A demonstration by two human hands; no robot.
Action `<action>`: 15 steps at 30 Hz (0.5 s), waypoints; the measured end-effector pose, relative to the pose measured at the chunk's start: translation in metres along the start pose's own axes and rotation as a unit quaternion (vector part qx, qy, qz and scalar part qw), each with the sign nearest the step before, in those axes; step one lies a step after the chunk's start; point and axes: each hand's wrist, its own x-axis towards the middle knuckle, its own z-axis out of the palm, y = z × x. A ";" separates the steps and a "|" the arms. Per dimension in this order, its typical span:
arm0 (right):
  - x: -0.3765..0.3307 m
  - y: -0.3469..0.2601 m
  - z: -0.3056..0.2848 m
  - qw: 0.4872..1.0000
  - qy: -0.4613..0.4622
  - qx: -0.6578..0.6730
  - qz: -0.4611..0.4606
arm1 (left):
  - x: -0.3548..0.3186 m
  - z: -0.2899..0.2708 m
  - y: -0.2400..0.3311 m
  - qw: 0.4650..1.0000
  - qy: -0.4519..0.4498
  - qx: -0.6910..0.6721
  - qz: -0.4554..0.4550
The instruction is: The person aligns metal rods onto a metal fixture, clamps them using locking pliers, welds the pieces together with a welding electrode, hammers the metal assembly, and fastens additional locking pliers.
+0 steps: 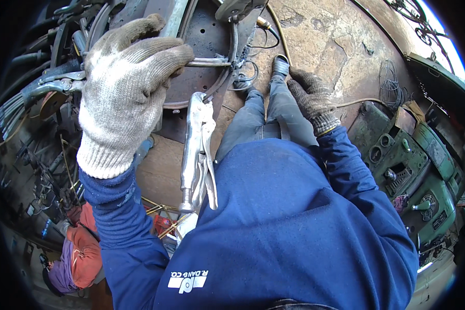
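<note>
My left hand, in a pale knitted glove, is at the upper left with its fingers bent. Thumb and forefinger appear closed on a flat metal bar, which runs right to a joint of curved bars; the grip itself is partly hidden. Silver locking pliers hang from the curved bars, jaws at the top, handles toward me. Beneath lies a dark metal plate with holes. Out over my right leg is my right hand in a dirty grey glove, thumb apart from loosely bent fingers, nothing visible in it.
Clamps and metal bars crowd the left. A hose crosses the stone floor behind my right hand. Coiled wire and a green machine stand right. Lower left, another person in orange bends down.
</note>
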 end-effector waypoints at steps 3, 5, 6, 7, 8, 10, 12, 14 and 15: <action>0.000 0.006 0.005 0.999 0.004 0.018 0.028 | 0.002 0.001 -0.001 1.000 -0.003 -0.006 -0.001; 0.004 0.005 0.002 0.999 0.016 0.014 0.034 | 0.001 0.005 -0.006 1.000 0.014 -0.028 0.001; 0.007 0.003 -0.002 0.997 0.024 0.052 0.042 | 0.001 0.006 -0.007 0.999 0.018 -0.027 0.002; 0.011 -0.001 -0.007 0.994 0.032 0.089 0.049 | 0.001 0.007 -0.009 0.999 0.023 -0.025 0.001; 0.016 -0.012 -0.015 0.989 0.049 0.124 0.058 | -0.002 0.003 -0.009 0.999 0.031 -0.027 -0.001; 0.033 -0.033 -0.033 0.964 0.078 0.235 0.098 | -0.004 -0.004 -0.007 0.999 0.050 -0.021 0.003; 0.053 -0.054 -0.066 0.945 0.121 0.297 0.061 | 0.004 0.000 -0.007 0.996 0.081 -0.037 0.016; 0.089 -0.074 -0.091 0.927 0.161 0.337 -0.014 | 0.004 0.010 -0.009 0.995 0.091 -0.042 0.009; 0.108 -0.099 -0.105 0.916 0.171 0.359 -0.050 | 0.002 0.012 -0.008 0.995 0.088 -0.037 -0.006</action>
